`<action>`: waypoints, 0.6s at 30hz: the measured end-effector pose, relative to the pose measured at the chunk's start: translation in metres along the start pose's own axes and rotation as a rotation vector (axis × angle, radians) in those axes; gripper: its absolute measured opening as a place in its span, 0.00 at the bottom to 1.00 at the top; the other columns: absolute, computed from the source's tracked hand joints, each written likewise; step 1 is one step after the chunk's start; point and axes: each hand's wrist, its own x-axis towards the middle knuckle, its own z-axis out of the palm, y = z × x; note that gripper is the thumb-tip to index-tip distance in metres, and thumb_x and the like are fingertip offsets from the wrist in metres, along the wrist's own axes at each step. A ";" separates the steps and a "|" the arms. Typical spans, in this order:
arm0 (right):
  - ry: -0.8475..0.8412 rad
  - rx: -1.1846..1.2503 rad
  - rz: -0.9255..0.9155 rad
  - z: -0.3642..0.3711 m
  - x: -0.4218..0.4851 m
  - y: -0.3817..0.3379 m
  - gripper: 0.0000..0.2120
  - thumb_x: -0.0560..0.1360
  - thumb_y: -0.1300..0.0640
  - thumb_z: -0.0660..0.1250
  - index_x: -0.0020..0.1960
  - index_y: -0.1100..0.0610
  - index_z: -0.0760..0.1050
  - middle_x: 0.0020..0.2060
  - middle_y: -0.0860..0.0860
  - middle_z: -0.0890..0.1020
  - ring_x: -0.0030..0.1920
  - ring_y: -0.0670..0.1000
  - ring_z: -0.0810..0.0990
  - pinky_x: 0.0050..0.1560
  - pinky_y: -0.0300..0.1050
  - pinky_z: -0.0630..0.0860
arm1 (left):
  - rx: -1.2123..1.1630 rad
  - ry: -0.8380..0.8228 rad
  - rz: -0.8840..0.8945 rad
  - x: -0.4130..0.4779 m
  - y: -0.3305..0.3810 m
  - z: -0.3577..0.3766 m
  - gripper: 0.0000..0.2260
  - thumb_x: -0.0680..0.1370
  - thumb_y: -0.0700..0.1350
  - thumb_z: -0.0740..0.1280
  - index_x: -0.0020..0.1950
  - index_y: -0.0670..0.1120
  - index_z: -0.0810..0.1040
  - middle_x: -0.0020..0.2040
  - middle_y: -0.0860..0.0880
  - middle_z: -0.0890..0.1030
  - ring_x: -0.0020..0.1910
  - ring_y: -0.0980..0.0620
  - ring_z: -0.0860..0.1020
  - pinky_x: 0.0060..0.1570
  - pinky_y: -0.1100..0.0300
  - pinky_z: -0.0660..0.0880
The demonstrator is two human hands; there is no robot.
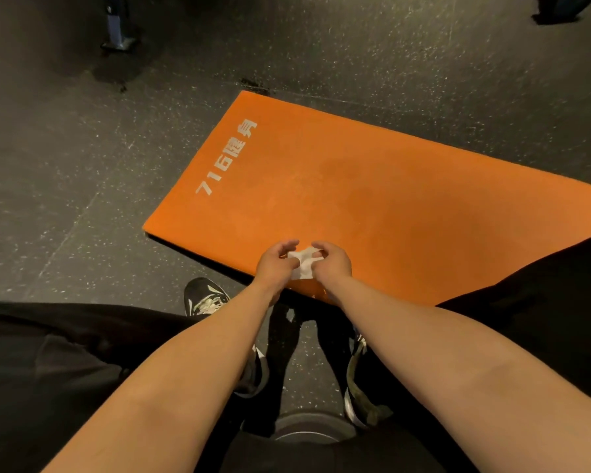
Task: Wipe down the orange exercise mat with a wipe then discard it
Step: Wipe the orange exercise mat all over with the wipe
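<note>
The orange exercise mat (372, 186) lies flat on the dark floor, running from centre to the right edge, with white lettering near its left end. A small white wipe (302, 264) is held between both hands above the mat's near edge. My left hand (275, 264) pinches its left side and my right hand (333, 262) pinches its right side, with the wipe stretched and partly crumpled between the fingers. Part of the wipe is hidden by my fingers.
Dark speckled rubber floor (82, 165) surrounds the mat. My two black shoes (207, 298) stand just in front of the mat's near edge. A metal equipment foot (118, 35) stands at the far left. A round grey object (307, 426) lies by my feet.
</note>
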 end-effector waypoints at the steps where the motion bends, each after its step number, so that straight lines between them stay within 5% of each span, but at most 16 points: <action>1: 0.010 -0.005 -0.008 0.000 0.001 0.002 0.25 0.77 0.74 0.59 0.67 0.55 0.77 0.56 0.53 0.79 0.52 0.54 0.77 0.46 0.44 0.70 | -0.006 0.003 -0.017 0.002 -0.002 0.001 0.18 0.78 0.33 0.66 0.64 0.49 0.77 0.64 0.45 0.78 0.60 0.45 0.78 0.47 0.57 0.75; 4: 0.012 -0.005 -0.032 0.000 0.002 0.007 0.25 0.76 0.74 0.60 0.67 0.55 0.78 0.55 0.53 0.79 0.54 0.54 0.77 0.47 0.44 0.71 | 0.110 0.024 -0.012 0.008 -0.007 0.002 0.15 0.79 0.35 0.68 0.65 0.46 0.77 0.61 0.47 0.79 0.54 0.49 0.79 0.47 0.60 0.75; 8: -0.041 0.003 -0.071 0.002 0.003 0.012 0.23 0.76 0.72 0.64 0.67 0.56 0.77 0.62 0.53 0.76 0.58 0.53 0.77 0.47 0.39 0.72 | 0.233 0.035 0.054 0.014 -0.012 0.002 0.13 0.79 0.35 0.67 0.62 0.44 0.78 0.58 0.48 0.80 0.46 0.54 0.77 0.35 0.73 0.72; 15: -0.052 -0.061 -0.112 -0.003 0.009 0.015 0.24 0.80 0.62 0.68 0.75 0.56 0.70 0.73 0.53 0.70 0.71 0.55 0.70 0.68 0.46 0.69 | 0.194 -0.017 0.050 0.017 -0.013 -0.002 0.12 0.80 0.35 0.66 0.63 0.42 0.77 0.54 0.48 0.78 0.43 0.60 0.76 0.34 0.76 0.71; 18: -0.080 -0.049 -0.119 0.000 0.014 0.017 0.18 0.80 0.63 0.67 0.70 0.57 0.75 0.64 0.54 0.78 0.61 0.52 0.75 0.58 0.42 0.71 | 0.182 0.002 0.061 0.020 -0.016 -0.003 0.12 0.80 0.35 0.66 0.62 0.44 0.77 0.54 0.47 0.80 0.44 0.60 0.77 0.35 0.75 0.72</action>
